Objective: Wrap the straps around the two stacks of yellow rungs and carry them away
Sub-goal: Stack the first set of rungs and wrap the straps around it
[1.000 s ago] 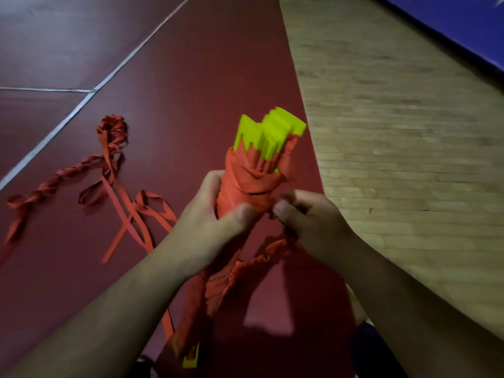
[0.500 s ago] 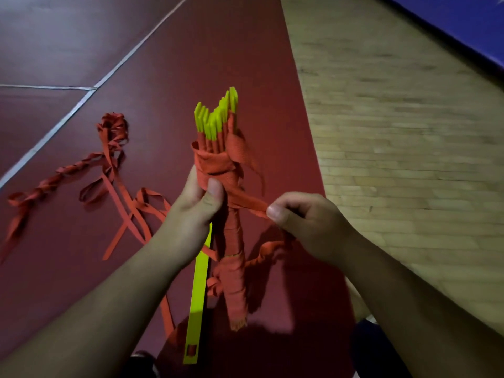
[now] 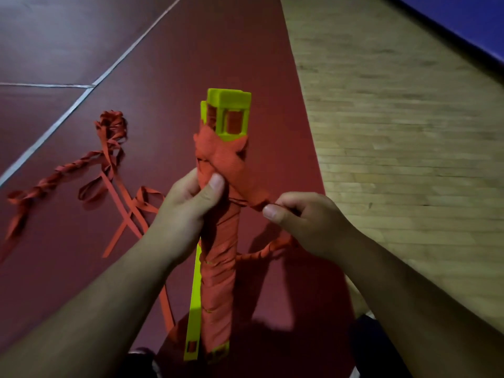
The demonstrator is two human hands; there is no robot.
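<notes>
A person held a stack [image 3: 228, 105] of yellow rungs upright over a red floor [image 3: 191, 50], the bundle bound along nearly its whole length in an orange-red strap [image 3: 218, 257], with only the yellow top ends and a sliver of the foot left bare. The left hand [image 3: 191, 211] gripped the stack about its upper middle, fingers curled behind it and the thumb pressed on the wrapping just below where two turns crossed. The right hand [image 3: 308, 222], just beside the stack at the same height, pinched a taut run of the strap between thumb and curled fingers. A twisted tail [image 3: 261, 252] of strap ran from beneath that hand back to the stack lower down. One loose rung [image 3: 195, 304] stood along the stack's left side, outside the wrapping, a small red square showing at its lower end. To the left, spare straps [image 3: 109, 170] lay tangled on the red floor, one length twisted like rope, well apart from both hands. A white line [image 3: 81, 96] crossed the red surface; pale wood boards [image 3: 395, 132] lay to the right, edged by a blue strip [image 3: 450, 23].
</notes>
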